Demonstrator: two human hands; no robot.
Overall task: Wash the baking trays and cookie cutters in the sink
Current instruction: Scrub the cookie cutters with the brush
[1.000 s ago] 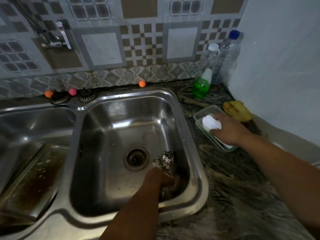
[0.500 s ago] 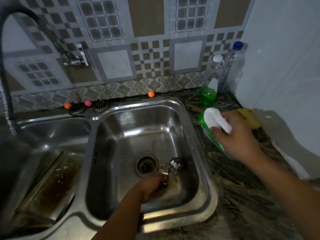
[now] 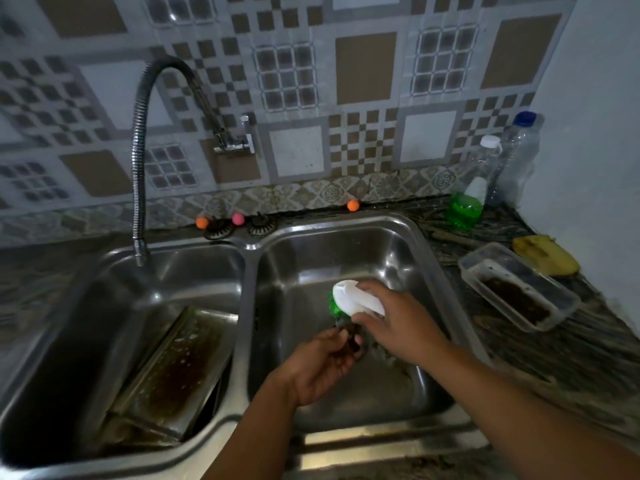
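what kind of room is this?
Most likely a home kitchen: a steel double sink set in a stone counter, a wall tap on a tiled backsplash, and a dirty baking tray in the left basin.

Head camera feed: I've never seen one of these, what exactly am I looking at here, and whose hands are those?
There is no machine here: a person wears a wide-angle camera on the head, looking down at their own two bare hands over a double steel sink. The right hand grips a scrubber with a white handle and green head. The left hand holds a small dark item, probably a cookie cutter, against the scrubber; it is too hidden to be sure. Both hands are over the right basin. A dirty baking tray leans in the left basin, below the flexible tap. On the counter to the right stand a bottle with green liquid, a clear bottle, a plastic container and a yellow sponge.
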